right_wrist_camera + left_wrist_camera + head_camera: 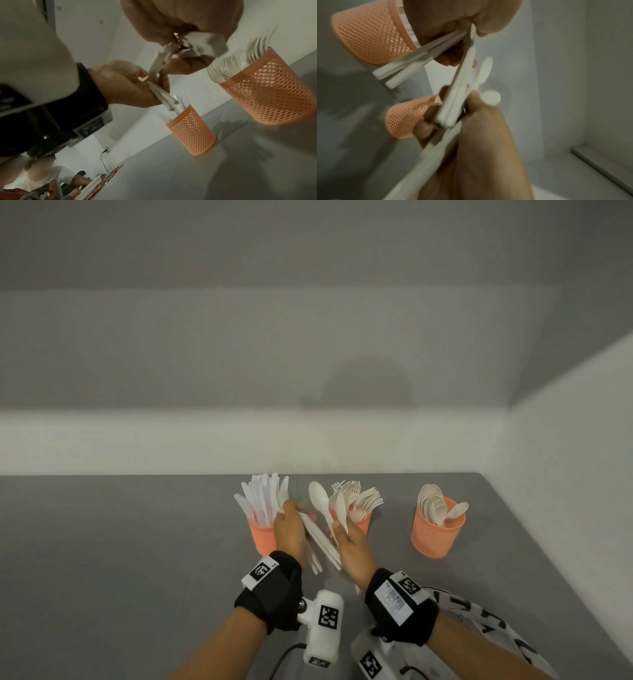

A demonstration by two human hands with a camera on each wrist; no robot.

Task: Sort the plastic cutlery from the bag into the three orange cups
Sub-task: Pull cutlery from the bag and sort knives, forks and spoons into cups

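Both hands are up over the grey tabletop (137, 542), close together. The left hand (289, 530) grips a loose bundle of white plastic cutlery handles (322, 542), knives I think, though the wrist views are too blurry to be sure. The right hand (352, 549) holds two white plastic spoons (322, 501) by their handles, bowls pointing up. Just behind the left hand sits the orange mesh cup of knives (262, 537). Behind the right hand is the orange mesh cup of forks (363, 523). Well off to the right hand's outer side stands the orange mesh cup of spoons (433, 534). The printed plastic bag (486, 621) lies under the right forearm.
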